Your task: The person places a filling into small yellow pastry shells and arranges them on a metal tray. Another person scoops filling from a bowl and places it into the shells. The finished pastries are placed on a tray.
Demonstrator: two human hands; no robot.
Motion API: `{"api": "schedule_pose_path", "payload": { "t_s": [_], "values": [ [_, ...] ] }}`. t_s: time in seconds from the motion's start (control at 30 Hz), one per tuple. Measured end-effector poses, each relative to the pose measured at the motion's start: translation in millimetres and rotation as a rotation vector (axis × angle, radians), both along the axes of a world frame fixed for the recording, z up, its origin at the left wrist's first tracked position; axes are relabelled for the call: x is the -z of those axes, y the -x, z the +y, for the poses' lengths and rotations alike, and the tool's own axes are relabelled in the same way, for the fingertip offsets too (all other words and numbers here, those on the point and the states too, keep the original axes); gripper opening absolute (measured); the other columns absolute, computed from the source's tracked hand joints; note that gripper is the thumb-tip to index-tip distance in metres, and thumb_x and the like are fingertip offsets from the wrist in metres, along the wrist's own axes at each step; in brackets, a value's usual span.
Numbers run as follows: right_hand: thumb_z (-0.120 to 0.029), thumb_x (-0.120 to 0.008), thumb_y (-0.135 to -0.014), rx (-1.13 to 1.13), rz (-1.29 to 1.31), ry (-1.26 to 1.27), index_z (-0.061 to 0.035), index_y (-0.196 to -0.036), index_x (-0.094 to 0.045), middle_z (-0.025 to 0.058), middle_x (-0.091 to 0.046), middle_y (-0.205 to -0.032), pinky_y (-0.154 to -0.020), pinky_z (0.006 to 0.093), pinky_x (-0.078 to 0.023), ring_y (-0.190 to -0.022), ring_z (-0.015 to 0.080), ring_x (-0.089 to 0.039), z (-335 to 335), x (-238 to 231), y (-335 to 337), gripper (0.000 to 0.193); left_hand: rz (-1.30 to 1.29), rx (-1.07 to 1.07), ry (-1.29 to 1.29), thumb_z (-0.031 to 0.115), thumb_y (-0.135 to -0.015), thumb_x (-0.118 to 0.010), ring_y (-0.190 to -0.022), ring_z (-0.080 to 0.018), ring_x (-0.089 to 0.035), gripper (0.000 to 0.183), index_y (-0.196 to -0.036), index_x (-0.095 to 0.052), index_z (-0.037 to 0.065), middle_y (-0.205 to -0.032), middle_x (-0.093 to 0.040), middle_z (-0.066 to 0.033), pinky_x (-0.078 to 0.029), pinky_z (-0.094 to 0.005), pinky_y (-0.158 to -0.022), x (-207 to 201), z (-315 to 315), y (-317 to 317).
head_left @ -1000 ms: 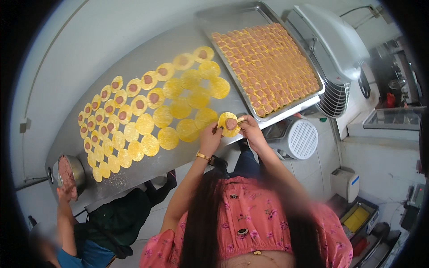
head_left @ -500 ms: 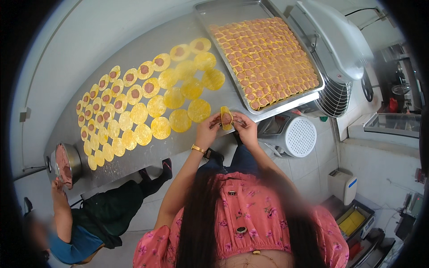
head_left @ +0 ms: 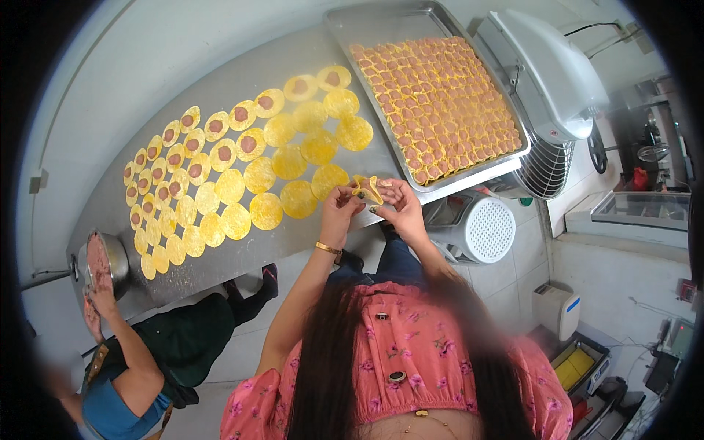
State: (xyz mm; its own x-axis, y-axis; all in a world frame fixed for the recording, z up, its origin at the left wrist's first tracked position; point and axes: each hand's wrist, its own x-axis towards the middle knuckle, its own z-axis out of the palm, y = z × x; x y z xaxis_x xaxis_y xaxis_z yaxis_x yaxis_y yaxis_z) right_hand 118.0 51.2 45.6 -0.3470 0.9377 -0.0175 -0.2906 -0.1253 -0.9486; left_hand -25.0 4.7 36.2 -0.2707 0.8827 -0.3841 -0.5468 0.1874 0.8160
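Just above the table's front edge, both hands work on a dumpling [head_left: 370,192], a yellow wrapper folded up around pink meat filling. My left hand [head_left: 342,211] pinches its left side between thumb and fingers. On the right side, my right hand [head_left: 402,210] grips the wrapper with bent fingers, hiding part of the filling. Round yellow wrappers [head_left: 259,175] lie in rows on the metal table to the left; the farther and left ones carry balls of meat [head_left: 249,144]. Beyond my right hand, finished open-topped dumplings [head_left: 440,103] fill most of a metal tray [head_left: 392,26] in tight rows.
At the table's left end a co-worker's hand [head_left: 100,290] reaches into a steel bowl [head_left: 117,258] of meat. A large white mixer [head_left: 543,81] with a wire guard stands right of the tray. Below it is a white perforated round stool top [head_left: 490,229].
The wrapper went from a loose, flatter fold to gathered sides around the filling, my fingers closing over it. The co-worker's hands moved from the bowl's rim into the meat.
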Motion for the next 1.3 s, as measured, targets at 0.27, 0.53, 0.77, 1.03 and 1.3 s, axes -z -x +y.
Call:
{"api": "schedule_pose_path", "payload": {
  "t_s": [0.27, 0.53, 0.77, 1.03, 1.3],
  "values": [
    [0.008, -0.063, -0.076, -0.078, -0.298, -0.050, 0.0011, -0.097, -0.063, 0.0048, -0.061, -0.094, -0.074, 0.0230, -0.048, -0.084, 0.0106, -0.058, 15.2, 7.6, -4.6, 0.023, -0.071, 0.002, -0.016, 0.001, -0.081, -0.063, -0.095, -0.0131, -0.058, 0.022, -0.102, -0.057, 0.005, -0.112, -0.056, -0.0051, -0.054, -0.0277, -0.077, 0.3, -14.7, 12.6],
    [0.004, -0.067, -0.065, -0.195, -0.695, -0.398, -0.0028, -0.097, -0.064, 0.0108, -0.061, -0.085, -0.067, 0.0306, -0.049, -0.073, 0.0229, -0.061, 18.5, 11.9, -2.0, 0.033, 0.941, 0.174, -0.094, -0.001, -0.067, -0.068, -0.082, -0.0195, -0.064, 0.015, -0.075, -0.057, 0.002, -0.103, -0.064, -0.0074, -0.052, -0.0277, -0.064, 15.2, -12.7, 13.5],
    [0.001, -0.070, -0.063, -0.302, -0.770, -0.473, -0.0040, -0.096, -0.064, 0.0120, -0.063, -0.084, -0.067, 0.0353, -0.049, -0.076, 0.0306, -0.061, 27.9, 7.2, 0.6, 0.034, 0.877, 0.189, -0.126, -0.002, -0.070, -0.068, -0.077, -0.0185, -0.066, 0.023, -0.088, -0.054, 0.002, -0.100, -0.064, -0.0100, -0.053, -0.0283, -0.064, 14.7, -9.0, 12.3],
    [0.004, -0.067, -0.064, -0.375, -0.752, -0.489, -0.0030, -0.094, -0.063, 0.0127, -0.061, -0.093, -0.069, 0.0366, -0.050, -0.081, 0.0311, -0.061, 35.9, -1.5, -2.2, 0.032, 0.910, 0.270, -0.056, 0.002, -0.070, -0.073, -0.075, -0.0173, -0.067, 0.035, -0.102, -0.058, 0.004, -0.086, -0.066, -0.0089, -0.054, -0.0272, -0.063, 11.4, -9.9, 16.1],
    [0.004, -0.065, -0.064, -0.344, -0.771, -0.529, -0.0027, -0.101, -0.060, 0.0123, -0.059, -0.094, -0.072, 0.0376, -0.049, -0.086, 0.0329, -0.060, 28.7, 0.7, -2.4, 0.038, 1.012, 0.332, -0.038, 0.013, -0.069, -0.077, -0.064, -0.0155, -0.064, 0.027, -0.091, -0.063, 0.006, -0.070, -0.065, -0.0071, -0.049, -0.0275, -0.058, 11.3, -3.7, 12.0]
  ]
}}
